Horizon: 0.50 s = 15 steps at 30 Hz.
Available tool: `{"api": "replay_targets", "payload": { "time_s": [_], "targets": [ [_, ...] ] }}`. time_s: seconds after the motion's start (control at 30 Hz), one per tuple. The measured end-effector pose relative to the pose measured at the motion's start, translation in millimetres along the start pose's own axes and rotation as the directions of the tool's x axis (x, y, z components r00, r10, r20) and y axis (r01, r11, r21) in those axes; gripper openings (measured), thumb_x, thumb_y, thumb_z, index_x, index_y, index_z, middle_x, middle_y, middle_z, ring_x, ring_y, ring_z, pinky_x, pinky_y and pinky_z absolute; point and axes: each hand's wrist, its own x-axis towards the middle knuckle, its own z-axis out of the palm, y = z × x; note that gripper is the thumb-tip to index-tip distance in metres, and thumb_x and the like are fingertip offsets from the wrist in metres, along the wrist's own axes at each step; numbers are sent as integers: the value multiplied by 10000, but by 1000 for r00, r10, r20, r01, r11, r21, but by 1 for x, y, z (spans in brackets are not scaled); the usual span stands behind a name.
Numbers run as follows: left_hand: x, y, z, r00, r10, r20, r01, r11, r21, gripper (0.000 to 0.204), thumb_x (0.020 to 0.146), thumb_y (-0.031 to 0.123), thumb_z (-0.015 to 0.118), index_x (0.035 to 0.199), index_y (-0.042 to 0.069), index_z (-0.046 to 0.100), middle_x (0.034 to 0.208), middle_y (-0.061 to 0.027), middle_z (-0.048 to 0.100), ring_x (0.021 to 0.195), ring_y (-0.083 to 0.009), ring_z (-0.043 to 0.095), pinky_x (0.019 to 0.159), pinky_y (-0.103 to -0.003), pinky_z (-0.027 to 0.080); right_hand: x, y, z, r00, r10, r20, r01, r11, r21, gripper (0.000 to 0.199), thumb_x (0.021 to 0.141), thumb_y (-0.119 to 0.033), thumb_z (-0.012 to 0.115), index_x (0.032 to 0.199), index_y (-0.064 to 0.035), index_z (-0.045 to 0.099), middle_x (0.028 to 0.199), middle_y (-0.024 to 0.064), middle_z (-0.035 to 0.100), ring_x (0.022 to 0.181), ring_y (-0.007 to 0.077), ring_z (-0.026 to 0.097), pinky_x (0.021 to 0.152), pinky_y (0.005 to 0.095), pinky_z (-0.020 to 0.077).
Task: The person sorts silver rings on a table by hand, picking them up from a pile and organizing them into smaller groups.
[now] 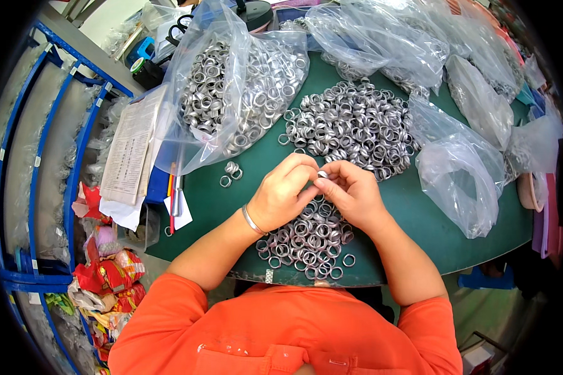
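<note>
A small silver metal ring (323,174) is pinched in the fingertips of my right hand (355,195). My left hand (283,195) is closed right beside it, fingertips meeting the right ones; what lies inside its curled fingers is hidden. Just beyond both hands spreads a large heap of metal rings (356,125) on the green table (200,206). Between my forearms, near the table's front edge, lies a smaller pile of the same rings (306,240). A few loose rings (231,172) sit apart to the left of my left hand.
A clear plastic bag full of rings (256,87) stands at the back left. More filled plastic bags (381,44) line the back, and a crumpled clear bag (460,178) lies on the right. Printed papers (131,147) and pens (173,200) rest at the left edge, beside a blue rack (40,156).
</note>
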Motion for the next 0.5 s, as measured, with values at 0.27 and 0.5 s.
{"api": "replay_targets", "payload": {
  "time_s": [0.27, 0.5],
  "targets": [
    [-5, -45, 1, 974, -215, 76, 172, 912, 373, 316, 720, 44, 769, 964, 16, 570, 972, -126, 555, 844, -329, 591, 741, -389, 493, 2, -10, -5, 996, -64, -57, 65, 998, 10, 182, 873, 23, 643, 1045, 36, 587, 883, 84, 677, 764, 98, 667, 658, 225, 547],
    [-10, -38, -1, 869, -478, 126, 488, 871, -59, 217, 806, 23, 723, 971, 7, 583, 888, -90, 628, 772, -203, 647, 685, -284, 525, -1, -11, -6, 997, -53, -64, 61, 989, 133, 169, 864, 48, 634, 1025, 29, 583, 902, 89, 684, 807, 108, 669, 685, 220, 546]
  ]
}}
